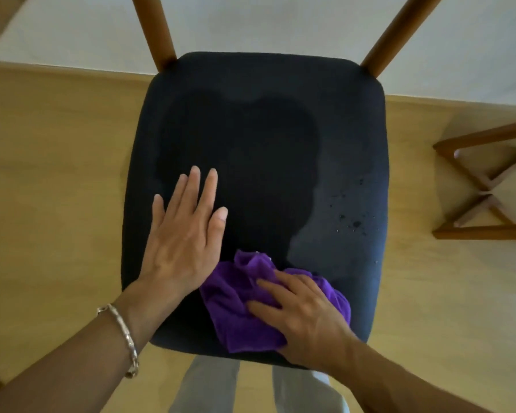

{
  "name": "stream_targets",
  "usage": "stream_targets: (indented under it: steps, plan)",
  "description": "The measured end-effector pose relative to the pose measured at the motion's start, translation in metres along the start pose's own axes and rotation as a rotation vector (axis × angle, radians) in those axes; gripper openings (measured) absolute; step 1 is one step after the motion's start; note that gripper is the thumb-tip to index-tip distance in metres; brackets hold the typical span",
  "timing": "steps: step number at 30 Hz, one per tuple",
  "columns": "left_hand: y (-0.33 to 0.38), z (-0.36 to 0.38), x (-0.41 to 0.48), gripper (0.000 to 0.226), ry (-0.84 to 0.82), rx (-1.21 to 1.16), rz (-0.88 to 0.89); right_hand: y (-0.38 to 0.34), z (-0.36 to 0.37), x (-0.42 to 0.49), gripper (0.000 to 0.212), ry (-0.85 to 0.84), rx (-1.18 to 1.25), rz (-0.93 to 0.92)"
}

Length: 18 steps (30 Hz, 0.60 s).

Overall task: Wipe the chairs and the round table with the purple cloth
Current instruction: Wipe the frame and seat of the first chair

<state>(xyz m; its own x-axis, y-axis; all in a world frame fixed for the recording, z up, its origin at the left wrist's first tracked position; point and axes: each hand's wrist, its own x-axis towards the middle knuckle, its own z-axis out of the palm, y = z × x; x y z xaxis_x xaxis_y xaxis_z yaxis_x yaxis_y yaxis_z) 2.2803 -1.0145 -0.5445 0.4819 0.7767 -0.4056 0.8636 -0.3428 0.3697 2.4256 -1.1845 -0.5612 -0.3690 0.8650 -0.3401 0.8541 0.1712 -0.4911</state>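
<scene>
Left hand [185, 234] flat, fingers straight, resting on dark chair seat [265, 114]. Right hand [304, 317] spread, pressing bunched purple cloth [239, 299] at seat's near edge. Risks: stroke missing wet spots [355, 223] at right; bunched cloth sliding off edge.

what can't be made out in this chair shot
Head view:
- Cut off by top edge: everything above the two posts.
- Hidden: seat beneath purple cloth and right hand.
- Too small to identify: specks on seat.
- Cut by right edge: wooden frame.
</scene>
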Motion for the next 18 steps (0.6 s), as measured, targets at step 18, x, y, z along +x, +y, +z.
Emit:
stream_targets:
  steps: [18]
  plan:
    - [0.012, -0.002, 0.001, 0.054, 0.010, 0.008, 0.037, 0.007, -0.006, 0.000, 0.065, 0.163, 0.015, 0.142]
